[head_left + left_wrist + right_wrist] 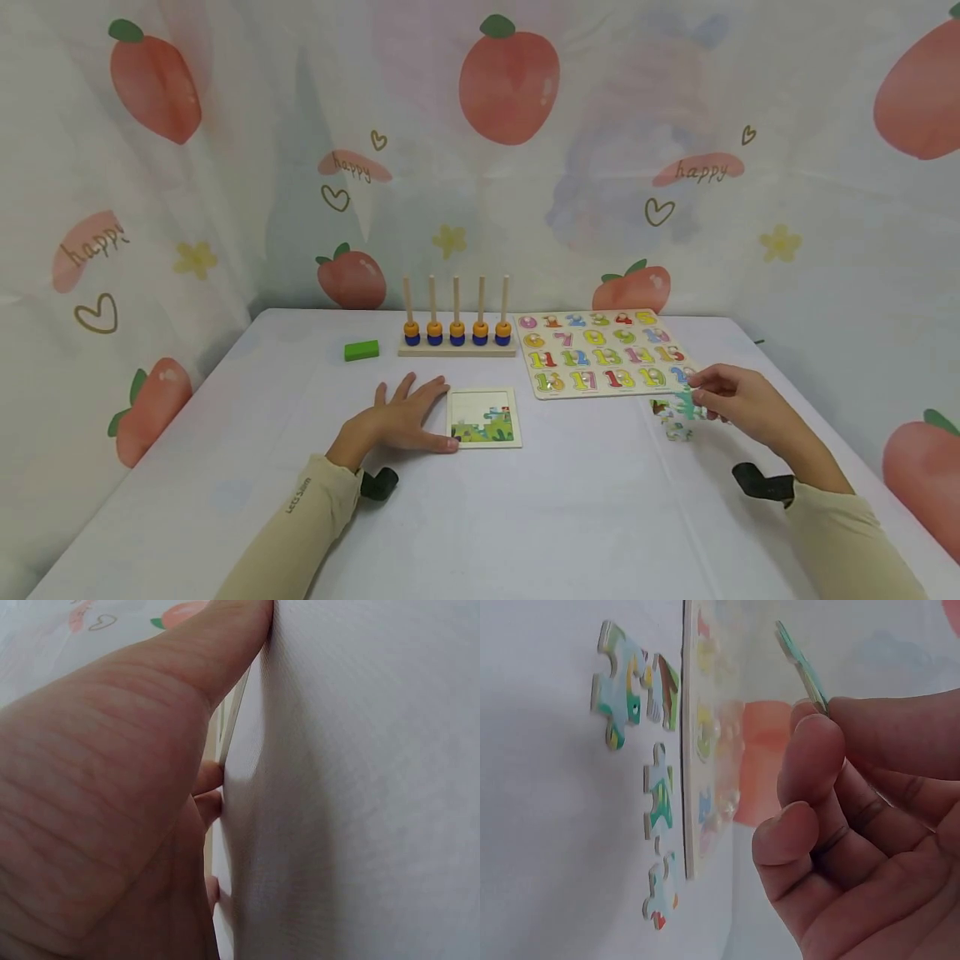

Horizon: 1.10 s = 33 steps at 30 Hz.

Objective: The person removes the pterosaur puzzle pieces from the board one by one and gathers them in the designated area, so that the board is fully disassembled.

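Observation:
My left hand (401,417) lies spread on the table at the left side of a small square puzzle tray (467,407). Its thumb touches the tray's lower left corner; the other fingertips are near the upper left. Joined jigsaw pieces (487,429) with a green scene fill the tray's lower and right part, and the upper left shows bare backing. Between thumb and forefinger, my right hand (738,404) pinches a thin green jigsaw piece (801,664), seen edge-on in the right wrist view. Several loose jigsaw pieces (658,795) lie on the table below that hand.
Behind the right hand lies a number peg board (600,358). A bead-counting rack (457,350) with upright pegs stands at the back, a green block (362,350) to its left. A printed curtain (510,208) surrounds the white table (525,533).

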Available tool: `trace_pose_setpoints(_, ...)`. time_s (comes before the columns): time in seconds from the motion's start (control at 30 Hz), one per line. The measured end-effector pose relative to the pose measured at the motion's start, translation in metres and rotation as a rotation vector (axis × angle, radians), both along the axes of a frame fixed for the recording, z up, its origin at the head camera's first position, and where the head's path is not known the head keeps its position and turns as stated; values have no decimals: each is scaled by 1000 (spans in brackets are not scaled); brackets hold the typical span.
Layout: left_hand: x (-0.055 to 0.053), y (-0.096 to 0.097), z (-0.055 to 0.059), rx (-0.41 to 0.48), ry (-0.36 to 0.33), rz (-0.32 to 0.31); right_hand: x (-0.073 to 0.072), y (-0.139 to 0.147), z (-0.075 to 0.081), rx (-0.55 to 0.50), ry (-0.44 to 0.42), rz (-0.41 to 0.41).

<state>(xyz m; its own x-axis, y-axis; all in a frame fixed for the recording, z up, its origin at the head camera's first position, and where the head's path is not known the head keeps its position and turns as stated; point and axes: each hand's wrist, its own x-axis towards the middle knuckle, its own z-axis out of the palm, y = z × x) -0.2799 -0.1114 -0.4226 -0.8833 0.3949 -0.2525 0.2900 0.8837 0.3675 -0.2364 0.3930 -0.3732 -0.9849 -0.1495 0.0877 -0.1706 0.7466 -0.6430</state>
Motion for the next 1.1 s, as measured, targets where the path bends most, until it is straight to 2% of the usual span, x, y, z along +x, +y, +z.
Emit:
trace_pose_setpoints(0.4, 0, -1, -2, -25, -7, 8, -5, 32, -17, 19, -132, -1)
trace_pose_setpoints(0.73, 0, 1, 1, -22, 8, 5, -7, 39, -23, 28, -231, -13)
trace_pose_setpoints(0.87, 1, 1, 3, -20, 5, 4, -9, 37, -25, 63, -228, -28)
trace_pose_setpoints(1.1, 2, 1, 5, -2, -5, 0, -9, 33, -28, 183, -152, -24)
